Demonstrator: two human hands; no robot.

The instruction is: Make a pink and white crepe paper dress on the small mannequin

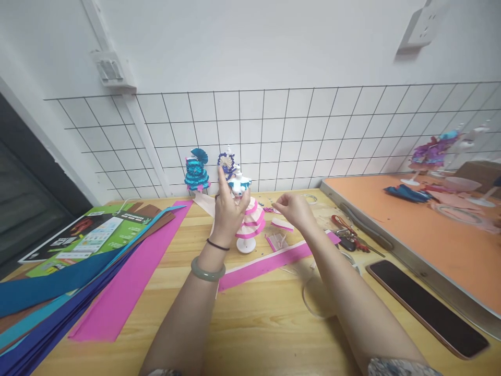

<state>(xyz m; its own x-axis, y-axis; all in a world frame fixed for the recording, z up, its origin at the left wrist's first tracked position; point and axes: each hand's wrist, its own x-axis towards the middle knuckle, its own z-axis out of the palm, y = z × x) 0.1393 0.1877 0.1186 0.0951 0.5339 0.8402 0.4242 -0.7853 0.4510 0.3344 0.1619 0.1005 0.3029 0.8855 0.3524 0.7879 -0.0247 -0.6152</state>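
A small white dress-form figure (246,244) stands upright on the wooden table, with a pink-and-white tiered paper skirt (252,222) and blue trim at its top. My left hand (227,206) is up against its left side, index finger and thumb spread apart, covering part of it; whether it touches the figure I cannot tell. To the figure's right, my right hand (293,208) is closed in a pinch in the air. Anything between those fingertips is too small to name. Below both hands lies a long pink paper strip with a pale edge (266,265).
Coloured crepe paper strips (113,292) and a green printed sheet (94,240) cover the left side. Two decorated figures, one teal (197,175), one purple (226,163), stand behind. At right are keys (347,239), a phone (426,308) and a raised orange board (399,230).
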